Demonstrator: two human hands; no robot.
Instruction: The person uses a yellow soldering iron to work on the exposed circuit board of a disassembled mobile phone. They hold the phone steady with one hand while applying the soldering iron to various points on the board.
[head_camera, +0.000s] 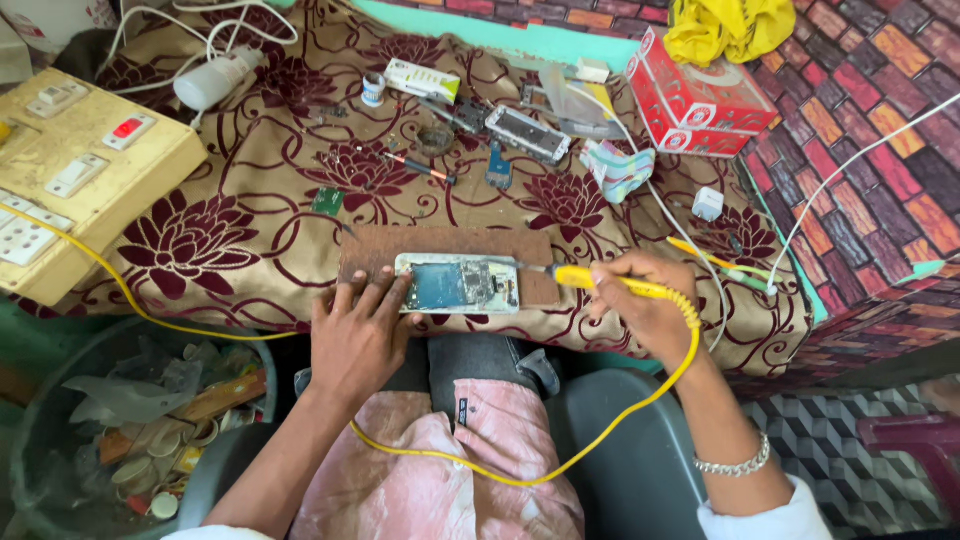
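An opened mobile phone (458, 284) with its circuit board exposed lies on a brown board (440, 247) at the table's near edge. My left hand (358, 335) rests flat beside it, fingers spread, fingertips touching the phone's left end. My right hand (648, 305) grips a yellow-handled soldering iron (600, 281). Its metal tip points left and meets the phone's right end. The iron's yellow cord (520, 478) loops down over my lap.
A yellow switchboard (70, 170) stands at the left. A second opened phone (527, 133), small tools, a white bottle (215, 78) and a red box (700, 100) lie on the flowered cloth (250, 230). A waste bin (120, 430) sits at lower left.
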